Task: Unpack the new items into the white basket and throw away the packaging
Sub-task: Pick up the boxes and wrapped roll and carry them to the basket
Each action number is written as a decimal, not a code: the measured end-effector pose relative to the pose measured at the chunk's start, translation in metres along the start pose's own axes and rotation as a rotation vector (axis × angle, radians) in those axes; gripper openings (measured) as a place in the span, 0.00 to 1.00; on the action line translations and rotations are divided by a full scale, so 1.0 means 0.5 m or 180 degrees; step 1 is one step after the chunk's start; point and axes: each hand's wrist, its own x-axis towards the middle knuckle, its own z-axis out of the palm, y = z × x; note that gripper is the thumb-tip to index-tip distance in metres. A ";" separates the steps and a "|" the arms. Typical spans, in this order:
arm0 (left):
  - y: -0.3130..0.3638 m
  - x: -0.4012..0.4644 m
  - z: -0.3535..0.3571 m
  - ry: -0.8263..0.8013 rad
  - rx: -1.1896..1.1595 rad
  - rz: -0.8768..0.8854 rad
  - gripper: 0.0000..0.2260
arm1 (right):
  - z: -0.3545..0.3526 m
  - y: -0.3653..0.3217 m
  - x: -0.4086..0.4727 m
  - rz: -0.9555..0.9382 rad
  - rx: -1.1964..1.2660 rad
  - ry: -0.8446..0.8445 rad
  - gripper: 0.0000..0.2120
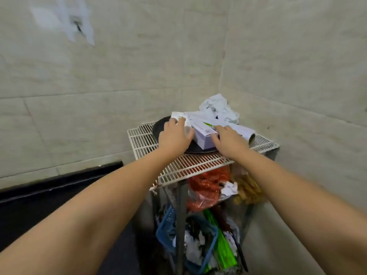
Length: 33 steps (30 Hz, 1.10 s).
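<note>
Several white cartons lie on a dark round tray on top of a white wire rack in the tiled corner. A white box with a purple tint sits in front. My left hand rests on a smaller white box to its left, fingers spread over it. My right hand lies against the front box's right side, touching a long white carton with green print. Whether either hand has a firm hold is not visible. No white basket is in view.
Crumpled white cloth or paper sits at the back of the rack. A paper roll lies at the right. Below hang a red bag, a blue basket with rubbish and green plastic. Walls close in behind and right.
</note>
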 end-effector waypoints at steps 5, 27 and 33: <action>0.015 0.059 0.066 0.0172 -0.0172 -0.0681 0.28 | 0.036 0.002 0.107 -0.0183 -0.0129 -0.0288 0.26; -0.248 -0.126 -0.201 0.2184 -0.1754 -0.2037 0.25 | 0.052 -0.307 0.135 -0.1428 0.0791 -0.0456 0.29; -0.471 -0.395 -0.308 0.2192 -0.1105 -0.2531 0.22 | 0.150 -0.603 -0.022 -0.1911 0.1070 -0.0959 0.29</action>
